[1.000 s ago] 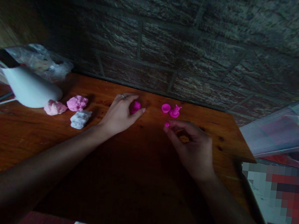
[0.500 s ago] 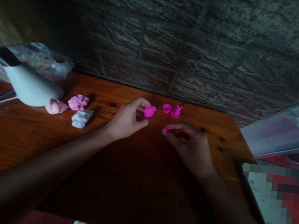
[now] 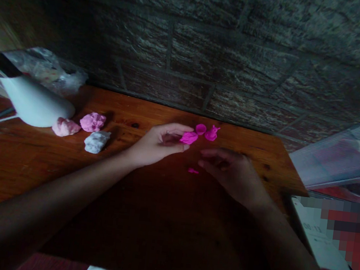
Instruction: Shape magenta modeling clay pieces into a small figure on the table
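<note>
Above the wooden tabletop, the left hand pinches a magenta clay lump (likely soft, light; best edge-held); right hand slightly spread.

The brown wooden table bears a small round magenta bowl. Right beside the bowl stands a knobbly magenta figure; in front lies a tiny magenta scrap; well left sit bright-pink, pale-pink and whitish crumpled lumps and a smooth white tapered object.

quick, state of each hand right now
Left hand: closed on a bright pink lump.
Right hand: open, nothing visible in it, a small pink piece lying nearby.
</note>
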{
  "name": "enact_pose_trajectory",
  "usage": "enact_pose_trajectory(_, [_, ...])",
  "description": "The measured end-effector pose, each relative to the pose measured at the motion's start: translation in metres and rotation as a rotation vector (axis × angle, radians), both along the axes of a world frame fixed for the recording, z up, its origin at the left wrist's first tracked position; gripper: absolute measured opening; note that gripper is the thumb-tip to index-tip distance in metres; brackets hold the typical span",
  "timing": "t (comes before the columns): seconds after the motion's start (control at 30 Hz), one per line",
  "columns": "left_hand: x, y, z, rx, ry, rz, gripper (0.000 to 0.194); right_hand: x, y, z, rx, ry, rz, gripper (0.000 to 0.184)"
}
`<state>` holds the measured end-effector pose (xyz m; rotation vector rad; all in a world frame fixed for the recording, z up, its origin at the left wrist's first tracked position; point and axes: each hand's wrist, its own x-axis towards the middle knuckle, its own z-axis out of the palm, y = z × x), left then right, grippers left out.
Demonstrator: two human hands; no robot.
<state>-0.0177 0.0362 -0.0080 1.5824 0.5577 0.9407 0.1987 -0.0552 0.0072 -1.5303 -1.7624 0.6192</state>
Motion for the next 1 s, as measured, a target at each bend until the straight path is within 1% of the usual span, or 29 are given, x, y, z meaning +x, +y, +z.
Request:
enact_pose_trajectory(0.07, [0.001, -0.001, -0.002, 0.012, -0.012, -0.06, 0.037, -0.003, 0.0, 0.002, 0.064, 0.103, -0.063, 0.022])
enact_pose_trajectory(0.17, [0.003, -0.006, -0.004, 0.023, -0.003, -0.123, 0.041, -0.01, 0.001, 0.004, 0.093, 0.257, -0.029, 0.025])
enact_pose_trajectory(0.27, [0.003, -0.01, -0.002, 0.048, 0.005, -0.135, 0.044, -0.015, 0.0, 0.003, 0.147, 0.308, 0.005, 0.024])
enact_pose_trajectory(0.4, [0.003, -0.012, 0.001, 0.082, 0.027, -0.099, 0.035, -0.013, -0.001, 0.002, 0.215, 0.251, 0.011, 0.022])
enact_pose_trajectory(0.57, [0.003, -0.011, 0.0, 0.097, 0.002, -0.08, 0.032, -0.009, -0.003, 0.002, 0.274, 0.185, 0.027, 0.026])
enact_pose_trajectory(0.7, [0.003, -0.011, -0.002, 0.105, 0.004, -0.081, 0.028, -0.011, -0.004, 0.002, 0.312, 0.102, 0.029, 0.022])
enact_pose_trajectory(0.8, [0.004, -0.012, -0.003, 0.139, 0.02, -0.042, 0.029, -0.013, -0.004, 0.003, 0.332, 0.061, 0.034, 0.019])
enact_pose_trajectory(0.93, [0.005, -0.015, -0.001, 0.24, 0.081, 0.06, 0.027, -0.014, -0.004, 0.004, 0.315, 0.055, 0.027, 0.017])
enact_pose_trajectory(1.0, [0.005, -0.017, 0.0, 0.271, 0.097, 0.064, 0.028, -0.015, -0.005, 0.004, 0.284, 0.08, 0.018, 0.015])
